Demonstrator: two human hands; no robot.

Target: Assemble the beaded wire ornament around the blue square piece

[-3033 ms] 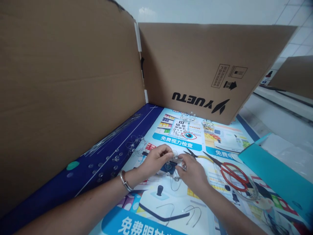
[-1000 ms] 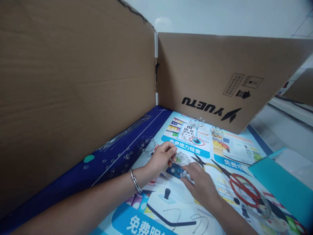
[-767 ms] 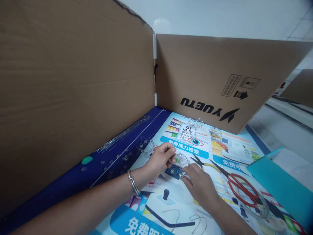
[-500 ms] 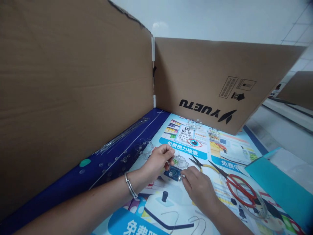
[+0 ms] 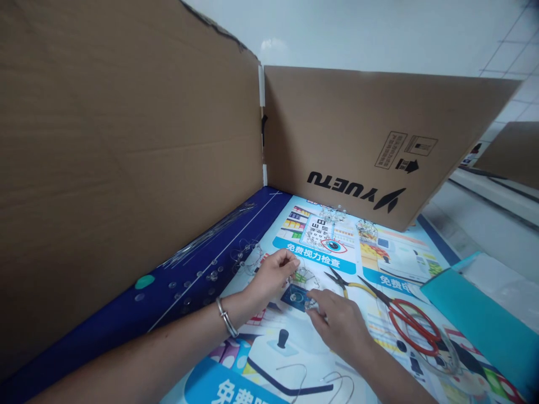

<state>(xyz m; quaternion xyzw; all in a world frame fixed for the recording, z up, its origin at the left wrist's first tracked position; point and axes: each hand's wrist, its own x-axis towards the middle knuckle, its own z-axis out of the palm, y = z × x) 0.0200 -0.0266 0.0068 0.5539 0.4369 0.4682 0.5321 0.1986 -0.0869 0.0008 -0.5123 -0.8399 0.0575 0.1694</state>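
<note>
My left hand, with a silver bangle on the wrist, pinches the thin wire of a beaded piece over the printed sheet. Opposite it, my right hand has thumb and forefinger closed around clear beads at the near side of this piece. Its wire loops lie between my hands and are hard to make out. Black-tipped pliers with yellow handles rest just beyond my right hand. Red-handled scissors lie to the right, near a coil of clear line.
Cardboard panels stand at the left and back. Loose clear beads and a green disc lie on the blue strip. Wire-and-bead pieces sit further back. Bent wires lie in front, and a teal folder at right.
The fingers of my right hand have moved slightly left and now cover more of the beads. My left hand has hardly moved. The view has shifted a little.
</note>
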